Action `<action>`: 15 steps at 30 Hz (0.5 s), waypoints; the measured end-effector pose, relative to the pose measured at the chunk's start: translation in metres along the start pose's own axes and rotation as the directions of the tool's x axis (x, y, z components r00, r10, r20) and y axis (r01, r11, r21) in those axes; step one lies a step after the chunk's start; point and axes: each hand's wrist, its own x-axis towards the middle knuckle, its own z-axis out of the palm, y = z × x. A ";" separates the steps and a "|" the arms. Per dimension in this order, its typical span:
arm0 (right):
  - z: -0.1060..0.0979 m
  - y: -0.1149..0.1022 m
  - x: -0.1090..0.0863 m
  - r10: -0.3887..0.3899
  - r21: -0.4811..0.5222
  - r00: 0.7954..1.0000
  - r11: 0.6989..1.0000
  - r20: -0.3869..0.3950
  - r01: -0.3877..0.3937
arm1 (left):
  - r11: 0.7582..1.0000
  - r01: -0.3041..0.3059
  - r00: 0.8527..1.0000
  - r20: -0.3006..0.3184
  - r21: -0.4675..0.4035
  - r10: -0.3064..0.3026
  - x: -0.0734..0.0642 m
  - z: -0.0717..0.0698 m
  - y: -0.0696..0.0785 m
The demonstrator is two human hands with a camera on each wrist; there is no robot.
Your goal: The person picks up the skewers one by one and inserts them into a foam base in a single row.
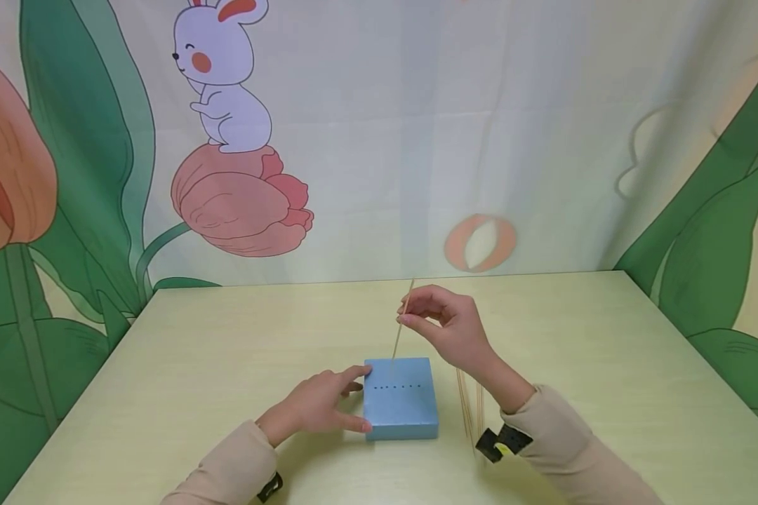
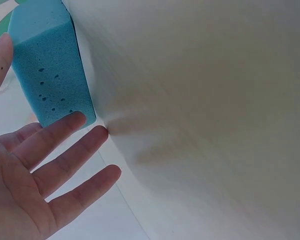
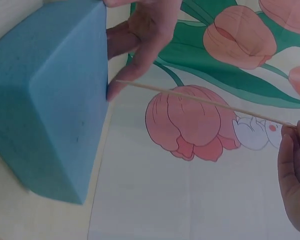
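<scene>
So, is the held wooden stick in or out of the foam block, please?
Out: the wooden stick shows its tip clear of the foam block.

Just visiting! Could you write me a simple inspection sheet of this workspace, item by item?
Surface: pale tabletop.
Job's things: blue block with a row of small holes; held stick, lower tip seemingly apart from the blue block; loose sticks to its right.
Clutter: nothing seen.
Grippers: two bare hands; left hand touches the blue block's left side, right hand pinches the held stick.
Cables: nothing seen.
Surroundings: backdrop printed with a rabbit and flowers.
</scene>
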 end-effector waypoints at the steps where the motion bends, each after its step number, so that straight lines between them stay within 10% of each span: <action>1: 0.003 0.000 0.000 -0.006 0.000 1.000 1.000 0.008 0.006 | 1.000 -0.002 1.000 -0.001 0.001 0.002 0.000 0.000 0.000; 15: 0.023 0.007 0.002 -0.030 0.020 0.999 0.999 0.040 0.030 | 1.000 -0.019 1.000 -0.005 0.005 0.019 0.000 0.001 -0.003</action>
